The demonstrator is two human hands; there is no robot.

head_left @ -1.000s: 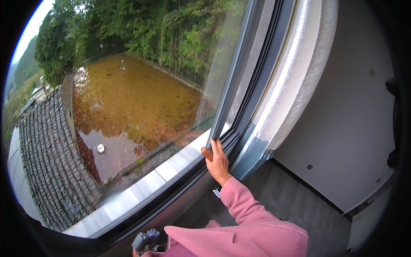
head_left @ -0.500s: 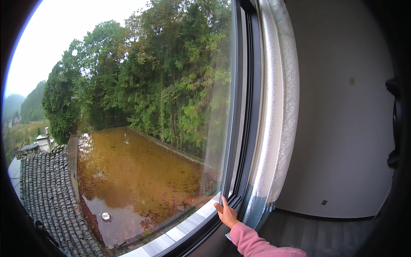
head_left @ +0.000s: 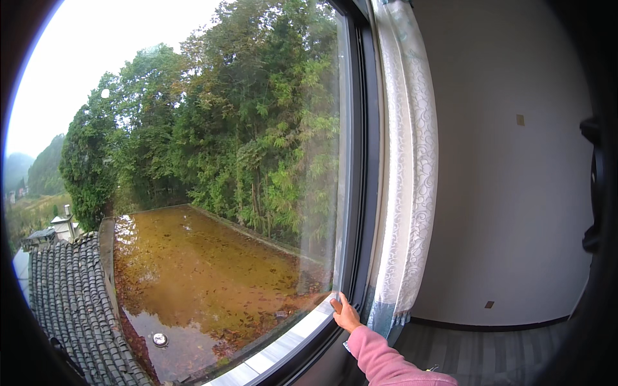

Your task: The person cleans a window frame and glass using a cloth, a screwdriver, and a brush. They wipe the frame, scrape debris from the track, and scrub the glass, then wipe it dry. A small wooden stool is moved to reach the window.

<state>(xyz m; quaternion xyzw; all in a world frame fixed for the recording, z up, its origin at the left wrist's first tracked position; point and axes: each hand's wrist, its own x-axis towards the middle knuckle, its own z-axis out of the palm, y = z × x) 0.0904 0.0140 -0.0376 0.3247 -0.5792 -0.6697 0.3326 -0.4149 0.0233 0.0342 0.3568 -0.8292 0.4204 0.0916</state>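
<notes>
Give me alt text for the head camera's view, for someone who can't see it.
A right hand in a pink sleeve is at the lower right corner of a dark window frame. Outside, brown leaf-strewn water spreads before trees, with a tiled roof at left; inside, a pale patterned curtain hangs beside a grey wall.

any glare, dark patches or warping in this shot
Head view: the sky is bright, nearly white; the grey wall inside looks dim. Head view: pale haze streaks the window glass near its right edge. Head view: the white sill bows, with black corners around the picture; the right hand appears small.
</notes>
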